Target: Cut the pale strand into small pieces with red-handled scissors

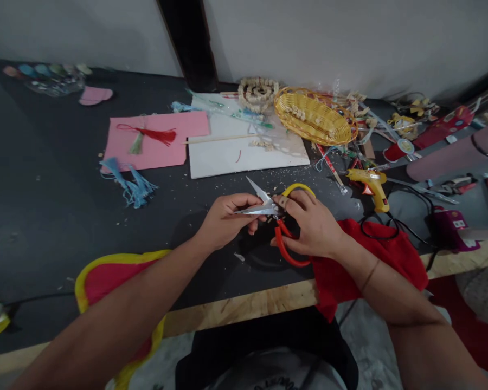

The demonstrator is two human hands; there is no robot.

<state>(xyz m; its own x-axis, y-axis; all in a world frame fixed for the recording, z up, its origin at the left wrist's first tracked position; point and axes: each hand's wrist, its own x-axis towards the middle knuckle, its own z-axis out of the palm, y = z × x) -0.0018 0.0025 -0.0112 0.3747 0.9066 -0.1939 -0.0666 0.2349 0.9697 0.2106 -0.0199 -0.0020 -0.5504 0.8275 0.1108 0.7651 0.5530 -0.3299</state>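
Observation:
My right hand [315, 225] holds a pair of scissors [263, 209] with red and yellow handle loops, its fingers around the handles. The two metal blades are spread apart and point left. My left hand [228, 219] is at the blades, thumb and fingers pinched together; whatever lies between them is too small or hidden to make out. A small pale piece shows at my right thumb and forefinger near the scissors' pivot. Below, a white scrap [239, 257] lies on the dark table [166, 227].
Behind are a white board [215, 160], pink sheets [154, 157] with tassels, blue tassels [134, 187] and a wicker basket [317, 116]. On the right are a yellow glue gun [372, 187] with its cord, a thread spool [398, 150], a pink bottle [451, 151] and red cloth [382, 257].

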